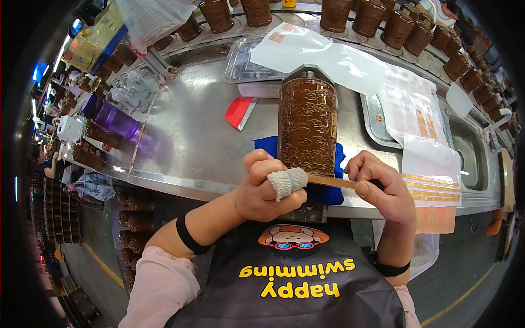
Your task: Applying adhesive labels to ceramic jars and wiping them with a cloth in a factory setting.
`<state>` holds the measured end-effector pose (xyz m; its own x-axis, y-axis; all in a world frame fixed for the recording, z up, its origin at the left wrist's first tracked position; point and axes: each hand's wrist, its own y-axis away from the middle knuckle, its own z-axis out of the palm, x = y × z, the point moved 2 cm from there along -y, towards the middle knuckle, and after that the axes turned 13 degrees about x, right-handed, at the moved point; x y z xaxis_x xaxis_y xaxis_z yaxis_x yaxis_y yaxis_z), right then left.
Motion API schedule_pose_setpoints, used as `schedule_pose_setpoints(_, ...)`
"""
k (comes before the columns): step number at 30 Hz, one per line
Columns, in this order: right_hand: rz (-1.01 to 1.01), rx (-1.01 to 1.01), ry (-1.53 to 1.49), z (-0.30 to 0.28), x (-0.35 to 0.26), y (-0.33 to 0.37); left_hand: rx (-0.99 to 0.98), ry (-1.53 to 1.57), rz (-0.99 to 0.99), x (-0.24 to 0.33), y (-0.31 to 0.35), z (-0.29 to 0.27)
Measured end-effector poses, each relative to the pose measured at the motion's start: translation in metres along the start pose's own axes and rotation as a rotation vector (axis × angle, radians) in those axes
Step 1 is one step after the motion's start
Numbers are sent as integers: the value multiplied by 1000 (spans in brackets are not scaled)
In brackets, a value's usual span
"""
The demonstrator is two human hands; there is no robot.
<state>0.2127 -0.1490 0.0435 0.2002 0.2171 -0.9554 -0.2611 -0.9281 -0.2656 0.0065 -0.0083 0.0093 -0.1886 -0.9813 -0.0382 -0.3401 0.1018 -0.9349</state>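
Note:
A brown embossed bottle [307, 126] with a dark angular shoulder lies on a blue cloth [266, 145], its base toward me. Just below that base a narrow gold strip [333, 181] is stretched between my hands. My left hand [276, 183] is closed at the strip's left end, close to the bottle's lower left; a whitish knitted cover is around one finger. My right hand [383, 186] pinches the strip's other end between thumb and fingers. What lies inside my left fist is hidden.
Right of the bottle, a sheet with gold strips [432, 188] overhangs the edge near a sink [469, 150]. White sheets [333, 60] cover metal trays behind. A red and white piece [239, 112] and a purple bottle [112, 117] are left. Several brown bottles [333, 16] line the back.

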Motion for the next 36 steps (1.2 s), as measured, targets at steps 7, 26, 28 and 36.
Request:
schedule_pose_setpoints(7,127,32,-40,2,19,4,-27,4,131,1,-15,15)
schedule_pose_setpoints(26,82,70,-60,7,8,-5,15,-60,33,1,1,1)
schedule_pose_setpoints(28,106,78,-58,7,16,-1,32,-53,68,1,-2,6)
schedule_pose_setpoints(36,137,84,-43,10,26,-1,-19,-32,65,-1,-10,9)
